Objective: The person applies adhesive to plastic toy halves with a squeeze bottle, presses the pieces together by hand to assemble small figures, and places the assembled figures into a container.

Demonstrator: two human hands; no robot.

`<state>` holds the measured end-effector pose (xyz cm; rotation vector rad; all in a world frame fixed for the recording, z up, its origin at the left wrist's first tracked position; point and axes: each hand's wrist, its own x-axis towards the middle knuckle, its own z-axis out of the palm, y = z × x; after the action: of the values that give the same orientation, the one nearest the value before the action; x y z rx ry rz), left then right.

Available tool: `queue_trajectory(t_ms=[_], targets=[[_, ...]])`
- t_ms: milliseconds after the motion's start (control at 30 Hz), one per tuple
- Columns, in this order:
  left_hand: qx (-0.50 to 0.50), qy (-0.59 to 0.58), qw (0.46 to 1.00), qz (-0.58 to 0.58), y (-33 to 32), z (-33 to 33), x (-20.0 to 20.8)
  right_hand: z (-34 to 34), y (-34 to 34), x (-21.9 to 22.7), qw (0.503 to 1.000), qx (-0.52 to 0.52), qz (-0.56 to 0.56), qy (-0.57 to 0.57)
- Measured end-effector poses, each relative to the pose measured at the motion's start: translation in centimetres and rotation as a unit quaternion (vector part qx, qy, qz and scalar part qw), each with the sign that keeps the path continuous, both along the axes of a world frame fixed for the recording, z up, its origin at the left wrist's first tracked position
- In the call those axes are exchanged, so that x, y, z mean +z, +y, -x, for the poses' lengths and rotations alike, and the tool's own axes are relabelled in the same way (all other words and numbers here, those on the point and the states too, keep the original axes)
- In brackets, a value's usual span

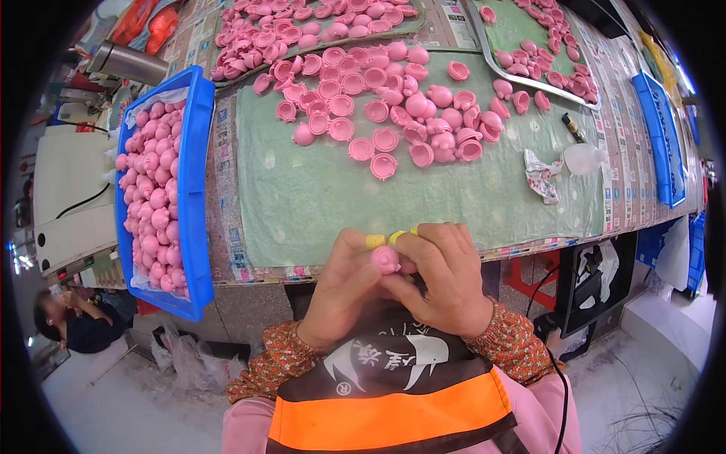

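Between my two hands, just off the table's near edge, is a small round pink plastic toy head. My left hand grips it from the left with thumb and fingers. From the other side my right hand closes on it too, its thumb underneath. Yellow tape wraps some fingertips of both hands. Farther up the green cloth lies a loose heap of pink half shells, several hollow side up and others dome side up.
At the left stands a blue crate filled with round pink pieces. A metal-rimmed tray with more shells is at the far right. A clear bottle, a crumpled wrapper and a dark pen-like tool lie on the right.
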<state>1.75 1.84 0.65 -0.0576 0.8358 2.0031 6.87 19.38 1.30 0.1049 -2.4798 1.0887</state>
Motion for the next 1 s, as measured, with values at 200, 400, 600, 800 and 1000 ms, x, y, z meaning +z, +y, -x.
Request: queue_trajectory(t_ms=[200,400,600,800,1000], targets=[[-0.008,0.054,0.996,0.073,-0.1,-0.1,0.0,0.0,0.2,-0.4,0.998,0.049,-0.019,0.015],[0.027,0.044,0.998,0.022,0.1,-0.8,-0.9,-0.2,-0.1,-0.5,0.997,0.060,-0.014,0.042],[0.038,0.037,0.998,0.036,0.3,-1.4,-1.0,-0.4,-0.3,-0.9,0.996,0.054,-0.012,0.075],[0.032,0.061,0.997,0.043,0.1,-1.6,-1.5,-0.8,-0.4,-1.3,0.995,0.052,-0.010,0.084],[0.006,0.075,0.996,0.036,-0.1,-0.8,-0.9,-1.0,-0.6,-1.5,0.996,0.034,-0.010,0.081]])
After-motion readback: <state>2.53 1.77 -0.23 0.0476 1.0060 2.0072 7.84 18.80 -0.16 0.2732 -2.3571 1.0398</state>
